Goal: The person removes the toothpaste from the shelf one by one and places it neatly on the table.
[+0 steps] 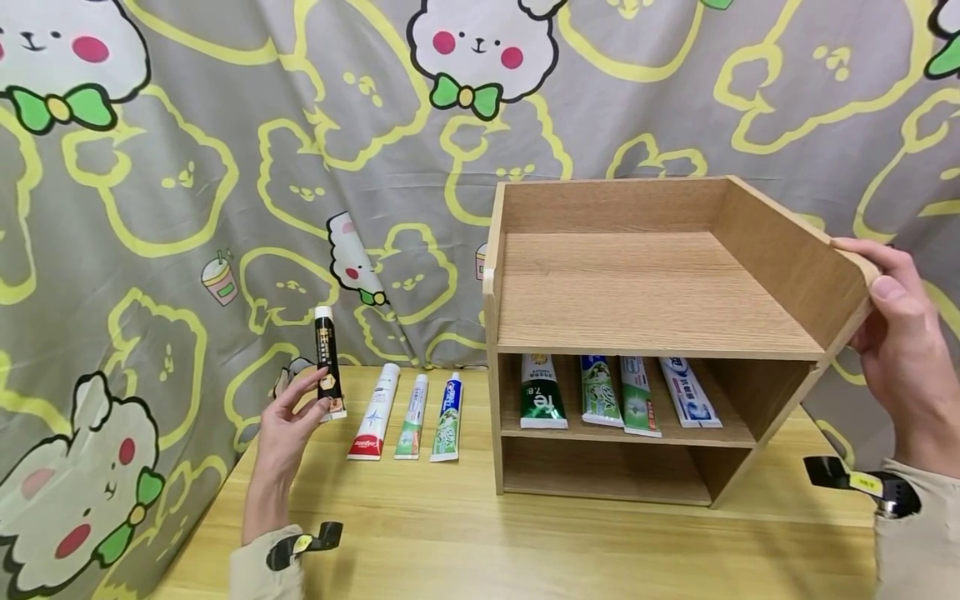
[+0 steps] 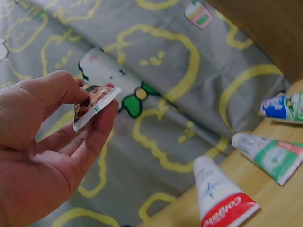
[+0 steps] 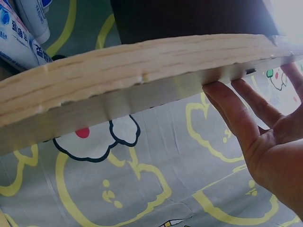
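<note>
Black toothpaste tube (image 1: pixel 327 358), pinched near its flat crimped end: that was what the left hand (image 1: pixel 288 421) had between thumb and fingers (image 2: pixel 105 120), the grip narrow around it. The tube stood nearly upright above the fingertips, white cap uppermost and leaning slightly to the left, in front of the patterned curtain (image 1: pixel 397 150). From that hand, the wooden shelf unit (image 1: pixel 645 287) lay off to the right, so the tube's long axis ran up and down, whereas the tubes in the unit lay flat, crimped ends toward the front.

Just right of the held tube, on the counter (image 1: pixel 420 533), lay a red-and-white Colgate tube (image 1: pixel 377 408), then a small green-and-white tube (image 1: pixel 412 417), then a blue-and-green tube (image 1: pixel 448 417), side by side with caps to the back. Beyond them, the middle compartment held a dark-green tube (image 1: pixel 543 400) and three more.

Farthest out, the right hand (image 1: pixel 907 342) touched the unit's right side panel from outside, its fingers fairly straight and holding no tube. The left hand was plainly the nearer to the black one.
</note>
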`<state>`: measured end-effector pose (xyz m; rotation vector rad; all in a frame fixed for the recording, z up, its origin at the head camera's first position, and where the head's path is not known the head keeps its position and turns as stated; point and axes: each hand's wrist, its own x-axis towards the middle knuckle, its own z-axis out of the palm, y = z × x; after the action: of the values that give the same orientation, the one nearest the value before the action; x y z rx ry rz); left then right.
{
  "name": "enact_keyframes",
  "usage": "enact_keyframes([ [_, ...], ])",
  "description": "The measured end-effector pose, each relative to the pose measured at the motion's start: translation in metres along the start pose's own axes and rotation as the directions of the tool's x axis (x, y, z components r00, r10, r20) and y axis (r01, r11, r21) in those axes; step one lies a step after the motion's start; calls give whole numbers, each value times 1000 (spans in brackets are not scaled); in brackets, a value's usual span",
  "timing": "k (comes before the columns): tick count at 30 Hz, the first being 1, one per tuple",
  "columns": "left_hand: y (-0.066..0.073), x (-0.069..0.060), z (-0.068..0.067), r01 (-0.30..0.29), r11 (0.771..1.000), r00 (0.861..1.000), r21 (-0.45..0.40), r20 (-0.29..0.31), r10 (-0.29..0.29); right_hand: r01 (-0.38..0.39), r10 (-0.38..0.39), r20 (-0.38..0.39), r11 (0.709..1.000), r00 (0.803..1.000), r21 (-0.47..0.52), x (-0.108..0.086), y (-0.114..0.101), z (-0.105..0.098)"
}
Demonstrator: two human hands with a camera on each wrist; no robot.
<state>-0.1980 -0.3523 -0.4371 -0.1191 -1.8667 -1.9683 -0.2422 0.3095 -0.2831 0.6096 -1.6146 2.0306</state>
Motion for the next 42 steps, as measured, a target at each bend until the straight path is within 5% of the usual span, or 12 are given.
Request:
enact_keyframes([
  [9,-19,2,-16,23,1000,999,14,-46,-22,-12,13,50,1000,999,-13,3,4,2],
  [16,-34,3,-17,73,997,994,1,-85,-73,-20,20,-11,1000,1000,-6,-3,-7,11],
  [27,-55,3,-18,272,951,946,149,-224,-236,-38,38,3,999,999,-12,-3,-7,7],
  [36,-66,1,-18,354,926,914,133,-259,-313,-8,9,21,1000,1000,-25,-6,-12,10],
  [42,-71,0,-21,384,902,903,196,-283,-323,-18,18,3,999,1000,-32,-5,-8,6],
])
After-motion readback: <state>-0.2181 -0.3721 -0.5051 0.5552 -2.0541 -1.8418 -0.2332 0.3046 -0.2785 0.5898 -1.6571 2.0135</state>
